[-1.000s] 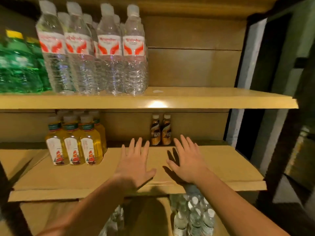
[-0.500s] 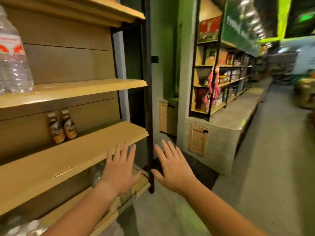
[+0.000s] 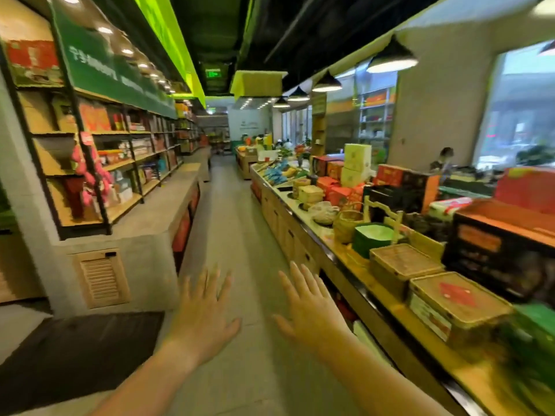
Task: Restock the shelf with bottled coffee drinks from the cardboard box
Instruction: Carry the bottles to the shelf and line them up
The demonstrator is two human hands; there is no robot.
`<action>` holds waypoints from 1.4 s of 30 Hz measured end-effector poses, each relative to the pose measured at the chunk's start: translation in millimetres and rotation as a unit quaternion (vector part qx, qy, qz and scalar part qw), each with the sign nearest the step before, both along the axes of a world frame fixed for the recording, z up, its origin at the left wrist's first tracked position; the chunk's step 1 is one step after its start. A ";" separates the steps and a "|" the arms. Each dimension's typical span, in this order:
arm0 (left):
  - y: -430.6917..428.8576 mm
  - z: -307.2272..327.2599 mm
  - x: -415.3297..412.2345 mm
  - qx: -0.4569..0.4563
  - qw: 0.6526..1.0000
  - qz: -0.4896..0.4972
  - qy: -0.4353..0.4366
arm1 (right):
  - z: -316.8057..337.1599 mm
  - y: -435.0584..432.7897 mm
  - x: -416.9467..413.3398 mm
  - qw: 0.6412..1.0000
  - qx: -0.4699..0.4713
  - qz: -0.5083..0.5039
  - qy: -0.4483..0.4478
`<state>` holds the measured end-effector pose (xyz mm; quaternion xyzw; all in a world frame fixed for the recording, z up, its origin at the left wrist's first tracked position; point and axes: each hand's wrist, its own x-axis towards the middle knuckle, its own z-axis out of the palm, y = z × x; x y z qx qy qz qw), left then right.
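Observation:
My left hand (image 3: pixel 204 313) and my right hand (image 3: pixel 309 304) are held out side by side in front of me, palms down, fingers spread, holding nothing. They hover over the grey floor of a shop aisle. No coffee bottles, cardboard box or drinks shelf show in this view.
A long aisle (image 3: pixel 231 235) runs ahead. On the left stands a concrete counter (image 3: pixel 144 247) with a vent, and shelving (image 3: pixel 99 163) of packaged goods above it. On the right runs a display table (image 3: pixel 354 265) loaded with woven boxes, baskets and cartons. A dark floor mat (image 3: pixel 75 349) lies at lower left.
My view has swung right, away from the drinks shelf with the two coffee bottles, to face down the aisle. Both hands stay empty and spread in front of me.

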<state>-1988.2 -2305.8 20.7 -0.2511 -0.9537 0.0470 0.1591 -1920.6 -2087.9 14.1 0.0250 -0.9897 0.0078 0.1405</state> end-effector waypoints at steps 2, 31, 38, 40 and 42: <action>77.4 -2.3 26.8 0.023 0.999 -0.046 -0.017 | 1.9 67.0 48.7 0.999 -0.004 -0.053 -0.009; 775.5 -43.4 525.6 -0.042 0.763 -0.645 -0.013 | -31.2 533.0 671.0 0.748 -0.042 -0.662 0.015; 817.4 -73.8 648.9 -0.057 0.692 -0.719 -0.030 | -71.9 548.8 803.1 0.677 -0.068 -0.733 0.003; 825.8 -84.6 684.2 -0.062 0.685 -0.725 -0.034 | -84.4 555.0 841.4 0.669 -0.070 -0.740 -0.006; 831.3 -96.4 722.0 -0.075 0.684 -0.724 -0.040 | -97.8 561.3 880.6 0.670 -0.064 -0.740 -0.019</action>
